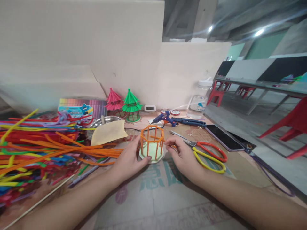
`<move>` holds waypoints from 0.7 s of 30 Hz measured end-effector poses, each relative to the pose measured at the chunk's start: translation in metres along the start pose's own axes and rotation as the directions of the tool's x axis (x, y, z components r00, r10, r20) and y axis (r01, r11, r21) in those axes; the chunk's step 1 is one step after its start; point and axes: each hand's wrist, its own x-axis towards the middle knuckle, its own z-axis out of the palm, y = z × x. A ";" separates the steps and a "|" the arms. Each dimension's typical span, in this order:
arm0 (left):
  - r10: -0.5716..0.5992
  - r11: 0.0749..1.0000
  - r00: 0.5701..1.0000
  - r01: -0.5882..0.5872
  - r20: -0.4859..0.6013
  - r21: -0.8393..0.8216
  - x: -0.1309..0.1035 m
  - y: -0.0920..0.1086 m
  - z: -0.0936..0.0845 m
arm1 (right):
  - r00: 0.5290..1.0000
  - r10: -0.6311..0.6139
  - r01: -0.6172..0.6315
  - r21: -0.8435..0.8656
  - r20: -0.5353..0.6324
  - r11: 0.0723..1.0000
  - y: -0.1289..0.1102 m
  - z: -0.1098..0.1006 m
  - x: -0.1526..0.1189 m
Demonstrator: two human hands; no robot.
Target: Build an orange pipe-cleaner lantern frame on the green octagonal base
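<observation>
A small cage-like frame of orange pipe cleaners [147,147] stands upright on a pale green many-sided base [152,157], in the middle of the table. My left hand [133,156] grips this base from the left, its thumb on the front edge. Close to the frame's right side, my right hand [179,151] has its fingers curled into a pinch. A bit of orange shows by those fingers, but what they hold is mostly hidden. Scissors [208,153] with red and yellow handles lie just beyond my right hand.
Pipe cleaners [59,145] in many colours heap up at left. Behind stand pink [114,102] and green [130,103] roofed models, a marker set [81,108] and a small clock [150,108]. A blue glue gun [165,118], pliers [189,122], phone [224,137] and bottle [198,102] sit at right.
</observation>
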 end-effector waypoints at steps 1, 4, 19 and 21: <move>-0.006 1.000 1.000 0.006 0.005 0.002 0.000 0.000 0.000 | 1.000 -0.023 0.023 -0.011 0.002 1.000 0.000 0.000 0.000; -0.025 1.000 0.999 0.025 0.022 0.013 0.000 0.002 0.000 | 0.997 -0.080 0.080 -0.039 0.015 0.996 0.001 0.000 0.000; -0.023 0.998 1.000 0.023 -0.001 0.063 -0.004 -0.005 -0.001 | 0.990 0.138 -0.142 0.134 0.037 0.981 0.001 -0.001 -0.002; 0.012 0.999 0.995 -0.007 -0.098 0.051 -0.001 -0.001 -0.012 | 0.984 0.171 -0.175 0.098 0.047 0.980 -0.001 -0.002 -0.001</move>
